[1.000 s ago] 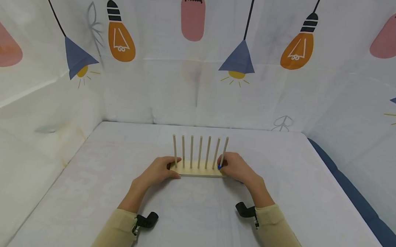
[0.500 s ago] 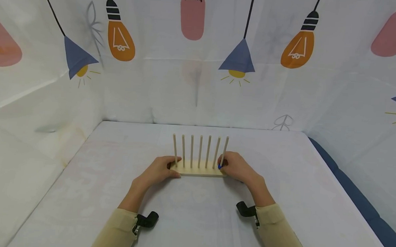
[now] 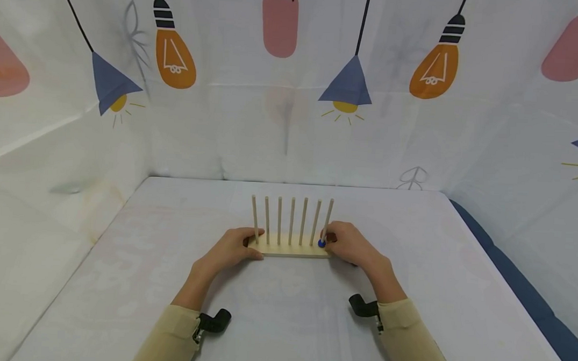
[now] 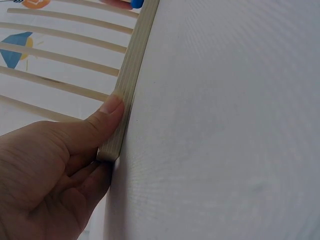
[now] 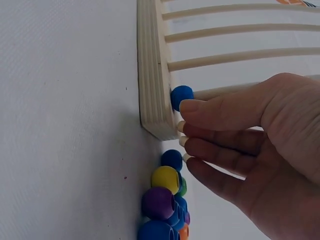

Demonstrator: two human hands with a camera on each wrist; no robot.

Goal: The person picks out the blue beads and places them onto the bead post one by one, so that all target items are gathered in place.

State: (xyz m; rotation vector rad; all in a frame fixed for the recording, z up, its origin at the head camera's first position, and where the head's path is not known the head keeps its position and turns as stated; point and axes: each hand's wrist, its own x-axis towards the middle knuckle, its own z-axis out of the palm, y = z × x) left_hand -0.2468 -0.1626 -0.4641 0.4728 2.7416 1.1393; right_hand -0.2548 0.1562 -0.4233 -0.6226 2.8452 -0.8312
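Observation:
A pale wooden peg board (image 3: 291, 251) with a row of several upright pegs stands on the table. My left hand (image 3: 231, 249) grips its left end; in the left wrist view the thumb (image 4: 107, 112) lies on the board's front edge. On the rightmost peg sits a blue bead (image 5: 181, 98), down at the base. My right hand (image 3: 353, 247) is beside that peg, fingers fairly straight and apart, with the thumb tip at the bead's edge; whether they touch I cannot tell. The other pegs carry no beads.
Several loose beads in blue, purple and other colours, among them a yellow bead (image 5: 165, 179), lie off the board's right end, mostly hidden by my right hand in the head view. The white table (image 3: 283, 320) meets a printed cloth wall (image 3: 252, 136) behind.
My right hand has loosened and shifted slightly right, away from the peg, so more of the blue bead shows. My left hand has stayed on the board.

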